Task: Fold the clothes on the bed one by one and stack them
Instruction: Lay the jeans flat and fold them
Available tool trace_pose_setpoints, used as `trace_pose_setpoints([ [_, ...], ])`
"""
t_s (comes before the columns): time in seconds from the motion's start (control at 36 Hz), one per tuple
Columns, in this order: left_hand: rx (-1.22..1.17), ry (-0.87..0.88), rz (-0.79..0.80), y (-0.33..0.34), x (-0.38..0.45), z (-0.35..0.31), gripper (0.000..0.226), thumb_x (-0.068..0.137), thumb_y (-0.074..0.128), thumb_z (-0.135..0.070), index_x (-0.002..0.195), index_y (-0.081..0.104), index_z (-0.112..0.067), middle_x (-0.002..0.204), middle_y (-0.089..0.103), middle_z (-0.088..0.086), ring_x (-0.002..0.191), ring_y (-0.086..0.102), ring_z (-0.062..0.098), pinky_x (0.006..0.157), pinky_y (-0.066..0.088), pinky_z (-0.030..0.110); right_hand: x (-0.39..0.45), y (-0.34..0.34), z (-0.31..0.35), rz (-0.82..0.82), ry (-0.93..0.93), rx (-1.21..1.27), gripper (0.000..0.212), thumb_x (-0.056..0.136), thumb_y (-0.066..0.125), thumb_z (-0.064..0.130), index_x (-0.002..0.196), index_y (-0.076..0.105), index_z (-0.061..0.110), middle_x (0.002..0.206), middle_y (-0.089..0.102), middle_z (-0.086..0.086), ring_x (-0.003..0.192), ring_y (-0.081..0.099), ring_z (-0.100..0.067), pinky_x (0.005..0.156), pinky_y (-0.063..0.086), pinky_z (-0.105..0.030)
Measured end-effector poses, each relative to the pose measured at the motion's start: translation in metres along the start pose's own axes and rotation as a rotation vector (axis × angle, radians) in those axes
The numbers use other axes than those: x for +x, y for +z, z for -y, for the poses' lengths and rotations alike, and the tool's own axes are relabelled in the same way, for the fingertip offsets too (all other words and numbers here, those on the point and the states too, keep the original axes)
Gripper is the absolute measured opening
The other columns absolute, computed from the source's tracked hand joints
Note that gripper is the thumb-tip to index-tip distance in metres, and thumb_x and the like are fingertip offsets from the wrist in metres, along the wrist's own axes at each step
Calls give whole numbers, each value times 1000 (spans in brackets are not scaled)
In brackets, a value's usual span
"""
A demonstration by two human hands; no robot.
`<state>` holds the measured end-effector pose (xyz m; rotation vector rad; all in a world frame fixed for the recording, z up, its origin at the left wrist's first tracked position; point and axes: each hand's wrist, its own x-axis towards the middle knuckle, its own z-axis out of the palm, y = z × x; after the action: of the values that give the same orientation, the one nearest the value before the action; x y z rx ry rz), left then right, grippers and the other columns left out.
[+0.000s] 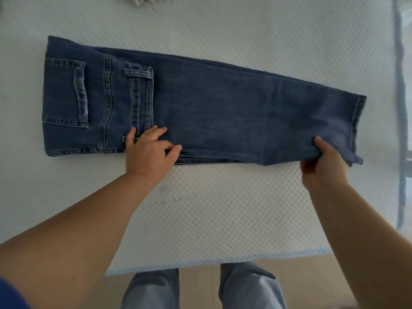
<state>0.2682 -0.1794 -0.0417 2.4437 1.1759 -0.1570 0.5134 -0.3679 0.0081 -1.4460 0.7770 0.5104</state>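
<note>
A pair of dark blue jeans (223, 103) lies across the white bed (200, 219), folded lengthwise, waist and back pocket at the left, leg hems at the right. My left hand (149, 152) rests flat on the near edge of the jeans by the waistband, fingers spread. My right hand (323, 166) grips the near corner of the leg hems, thumb on top and fingers under the cloth, lifting that corner slightly off the bed.
A pale bundle of cloth (142, 0) shows at the bed's far edge. The bed's near edge (200, 262) runs just above the person's legs and the tan floor. The bed's right edge (399, 108) has a blue trim.
</note>
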Motion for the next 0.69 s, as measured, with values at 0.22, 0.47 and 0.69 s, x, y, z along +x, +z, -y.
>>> trace_pose_setpoints([
  [0.22, -105, -129, -6, -7, 13, -13, 16, 86, 62, -34, 93, 72, -24, 115, 60, -4, 114, 50, 18, 112, 5, 45, -34, 35, -15, 118, -794, -800, 34, 76, 69, 30, 106, 58, 18, 116, 51, 0, 102, 55, -13, 90, 40, -22],
  [0.47, -855, -517, -19, -43, 40, -11, 26, 92, 42, -51, 78, 57, -35, 86, 65, -10, 86, 65, 16, 79, 48, 36, -66, 66, -107, 807, -1116, -1448, 30, 76, 72, 25, 99, 61, 10, 136, 49, -10, 138, 31, -28, 117, 10, -43],
  [0.69, -192, -134, 49, -25, 42, -17, 75, 84, 62, -42, 145, 27, -17, 144, 39, 9, 128, 40, 28, 101, 35, 43, -64, 47, -107, 576, -1140, -1272, 34, 78, 66, 25, 107, 63, 8, 124, 54, -9, 125, 44, -26, 106, 23, -40],
])
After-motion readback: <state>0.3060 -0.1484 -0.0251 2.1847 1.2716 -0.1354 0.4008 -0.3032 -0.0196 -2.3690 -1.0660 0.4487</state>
